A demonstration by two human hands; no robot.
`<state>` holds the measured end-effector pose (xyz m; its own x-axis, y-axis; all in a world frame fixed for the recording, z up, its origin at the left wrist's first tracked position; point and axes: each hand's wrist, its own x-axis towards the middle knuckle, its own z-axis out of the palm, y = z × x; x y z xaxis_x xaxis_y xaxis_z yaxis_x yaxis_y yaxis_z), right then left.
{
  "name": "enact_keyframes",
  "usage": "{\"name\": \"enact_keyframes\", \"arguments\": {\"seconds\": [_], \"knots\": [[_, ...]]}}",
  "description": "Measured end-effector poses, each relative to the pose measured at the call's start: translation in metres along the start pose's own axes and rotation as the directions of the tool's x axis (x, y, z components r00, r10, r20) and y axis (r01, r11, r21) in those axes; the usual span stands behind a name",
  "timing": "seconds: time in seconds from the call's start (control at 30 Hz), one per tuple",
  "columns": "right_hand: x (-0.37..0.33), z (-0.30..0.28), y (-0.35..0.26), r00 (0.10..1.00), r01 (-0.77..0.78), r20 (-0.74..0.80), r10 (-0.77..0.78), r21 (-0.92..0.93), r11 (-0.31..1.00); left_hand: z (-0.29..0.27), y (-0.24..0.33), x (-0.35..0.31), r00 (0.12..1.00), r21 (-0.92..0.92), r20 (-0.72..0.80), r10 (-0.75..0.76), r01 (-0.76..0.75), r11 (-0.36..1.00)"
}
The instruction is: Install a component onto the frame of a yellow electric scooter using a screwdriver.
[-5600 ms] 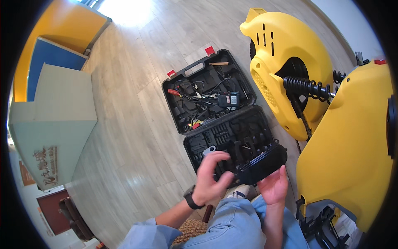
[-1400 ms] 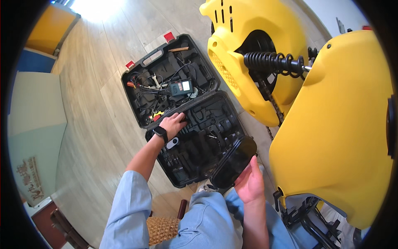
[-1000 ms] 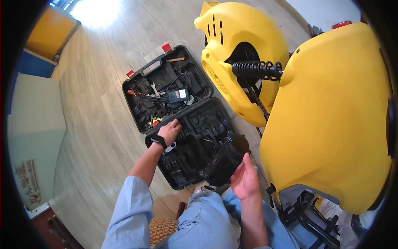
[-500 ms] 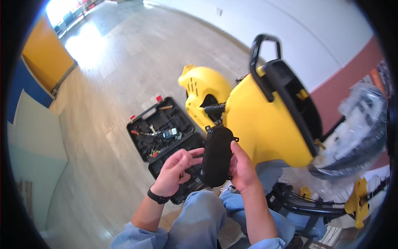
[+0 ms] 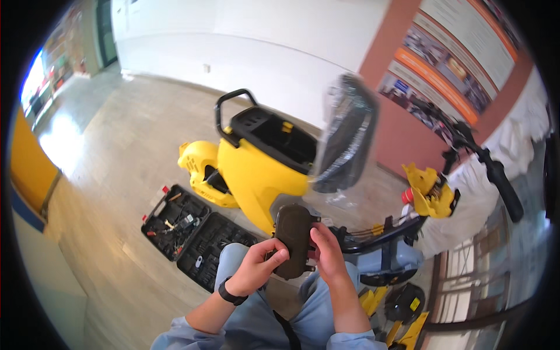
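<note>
A black oblong housing with rounded ends and small mounting tabs [image 5: 293, 239] is held upright above my lap. My left hand [image 5: 255, 269] grips its left edge, thumb and fingers closed on it. Around its right edge, my right hand [image 5: 330, 256] is closed too, with the thumb near a tab at the upper right. The fingertips behind the housing are hidden. Just beyond it stands the yellow scooter body [image 5: 256, 181] with a black handle and an open storage well. A seat wrapped in clear plastic [image 5: 348, 137] is raised at the well's right end.
An open black tool case [image 5: 230, 233] with tools and cables lies on the floor at left. Yellow fender-like panels [image 5: 201, 169] rest beside the scooter body. Handlebars [image 5: 496, 181] and a bare frame [image 5: 385, 233] stand at right. A black round part [image 5: 404, 302] lies low right.
My view has swung right, bringing the handlebars and wall poster in. My left hand's spread fingers have closed on the housing's edge; my right hand keeps its hold.
</note>
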<state>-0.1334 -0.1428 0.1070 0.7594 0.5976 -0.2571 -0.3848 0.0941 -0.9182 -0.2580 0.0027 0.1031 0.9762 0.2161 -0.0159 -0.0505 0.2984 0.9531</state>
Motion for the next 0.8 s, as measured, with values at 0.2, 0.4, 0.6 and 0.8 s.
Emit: {"name": "enact_keyframes", "arguments": {"seconds": [0.2,0.4,0.6,0.8], "knots": [[-0.059,-0.066,-0.022,0.504,0.552,-0.071,-0.861,-0.740,0.384,0.076,0.000,0.043,0.963,-0.129,0.026,-0.269,0.270,0.954],[-0.066,-0.102,-0.049,0.499,0.334,0.074,-0.863,-0.936,0.113,0.129,-0.036,0.091,0.894,-0.128,0.186,-0.408,0.433,0.892],[-0.056,-0.137,-0.035,0.481,0.193,0.061,-0.875,-0.980,0.038,0.159,-0.057,0.115,0.870,-0.052,0.161,-0.467,0.479,0.876],[-0.049,-0.149,-0.028,0.468,0.189,0.048,-0.883,-0.981,0.047,0.165,-0.080,0.124,0.943,0.053,0.144,-0.300,0.296,0.954]]}}
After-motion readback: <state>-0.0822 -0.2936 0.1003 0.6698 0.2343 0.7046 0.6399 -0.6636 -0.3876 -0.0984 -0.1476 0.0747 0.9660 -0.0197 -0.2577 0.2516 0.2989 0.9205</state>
